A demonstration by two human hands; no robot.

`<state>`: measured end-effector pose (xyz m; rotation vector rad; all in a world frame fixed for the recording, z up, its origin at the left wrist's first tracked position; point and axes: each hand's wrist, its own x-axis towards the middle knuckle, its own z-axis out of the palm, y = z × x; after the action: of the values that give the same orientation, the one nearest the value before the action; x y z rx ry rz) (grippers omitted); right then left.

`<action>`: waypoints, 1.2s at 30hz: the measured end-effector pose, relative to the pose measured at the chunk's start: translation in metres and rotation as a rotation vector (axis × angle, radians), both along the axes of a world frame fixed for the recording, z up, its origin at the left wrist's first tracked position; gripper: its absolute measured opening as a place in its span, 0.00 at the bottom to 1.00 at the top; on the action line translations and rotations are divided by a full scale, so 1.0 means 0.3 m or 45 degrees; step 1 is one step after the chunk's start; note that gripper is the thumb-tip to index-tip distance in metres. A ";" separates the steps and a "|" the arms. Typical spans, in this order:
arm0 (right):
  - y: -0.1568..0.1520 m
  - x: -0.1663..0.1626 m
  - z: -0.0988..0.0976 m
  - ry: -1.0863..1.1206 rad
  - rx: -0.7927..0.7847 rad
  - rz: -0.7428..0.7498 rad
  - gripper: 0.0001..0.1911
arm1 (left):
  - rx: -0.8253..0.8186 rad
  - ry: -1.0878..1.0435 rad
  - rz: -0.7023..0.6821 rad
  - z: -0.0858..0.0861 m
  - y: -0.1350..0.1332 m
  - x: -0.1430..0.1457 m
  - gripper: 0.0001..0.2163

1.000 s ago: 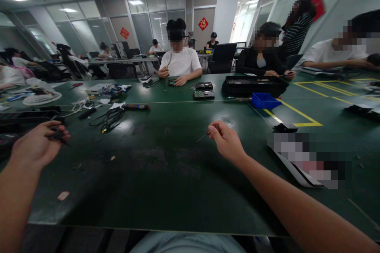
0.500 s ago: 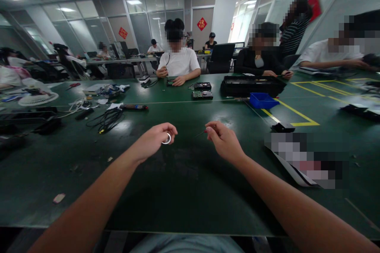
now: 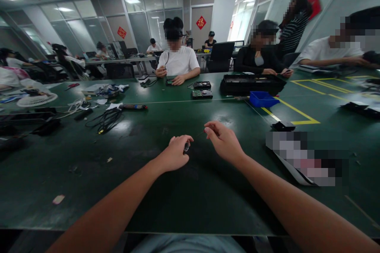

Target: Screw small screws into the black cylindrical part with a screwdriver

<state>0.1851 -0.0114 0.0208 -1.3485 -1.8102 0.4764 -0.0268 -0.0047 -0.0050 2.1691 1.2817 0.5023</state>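
Note:
My left hand [image 3: 175,154] is above the green table, fingers curled round a small shiny ring [image 3: 186,147]. Only part of the ring shows between thumb and fingers. Just to the right, my right hand [image 3: 221,138] pinches a thin pointed tool with a red part [image 3: 205,131]. Its slim dark shaft points left towards my left hand and is hard to make out against the table. A small gap separates the two hands.
Across the table, a co-worker [image 3: 178,61] handles a small device near two hard drives [image 3: 202,93]. A long black case [image 3: 252,85] and a blue bin [image 3: 263,99] stand at right. Black cables [image 3: 108,120] and a white fan [image 3: 37,99] lie left.
My left hand has moved right and slightly down with the ring, which has turned from face-on to partly hidden. The right hand keeps nearly the same place.

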 end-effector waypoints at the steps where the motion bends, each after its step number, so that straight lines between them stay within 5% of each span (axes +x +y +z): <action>1: -0.001 0.001 0.001 0.000 0.002 0.006 0.12 | 0.016 -0.012 0.017 -0.012 0.006 -0.009 0.24; 7: -0.010 0.000 0.009 0.044 0.005 0.001 0.14 | 0.135 -0.077 -0.011 -0.038 0.038 -0.033 0.15; 17: 0.002 -0.001 0.002 0.573 -0.039 0.071 0.13 | 0.207 -0.263 0.121 -0.041 0.051 -0.034 0.17; 25: 0.008 -0.005 -0.019 0.550 -0.082 0.121 0.13 | 0.170 -0.270 0.078 -0.027 0.043 -0.030 0.18; 36: -0.005 0.008 0.007 0.147 -0.035 -0.053 0.19 | 0.159 -0.279 0.106 -0.037 0.046 -0.040 0.18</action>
<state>0.1874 -0.0128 0.0229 -1.3470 -1.6843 0.5475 -0.0389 0.0090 -0.0162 2.0979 1.2515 0.8499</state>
